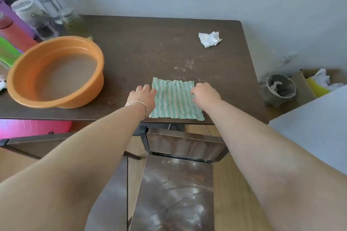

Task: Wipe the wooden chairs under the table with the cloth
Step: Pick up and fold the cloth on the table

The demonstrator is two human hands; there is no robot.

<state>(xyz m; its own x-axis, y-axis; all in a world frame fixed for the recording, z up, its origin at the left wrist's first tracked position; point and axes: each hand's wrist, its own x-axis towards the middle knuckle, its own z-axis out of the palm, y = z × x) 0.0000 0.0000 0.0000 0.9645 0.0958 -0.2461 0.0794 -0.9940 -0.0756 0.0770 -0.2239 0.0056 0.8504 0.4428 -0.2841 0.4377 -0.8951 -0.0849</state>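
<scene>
A green and white patterned cloth (174,100) lies spread flat on the dark wooden table (150,50), near its front edge. My left hand (143,95), with a thin bracelet on the wrist, grips the cloth's left edge with curled fingers. My right hand (204,94) pinches the right edge the same way. Below the table edge stand dusty dark wooden chairs: one seat (176,195) between my forearms, another (185,146) just behind it under the table, and a third (114,193) partly hidden by my left arm.
An orange basin (56,73) holding water sits at the table's left, with bottles and jars (37,15) behind it. A crumpled white tissue (210,39) lies at the back right. On the floor to the right are a small bin (280,88) and a cardboard box (308,84).
</scene>
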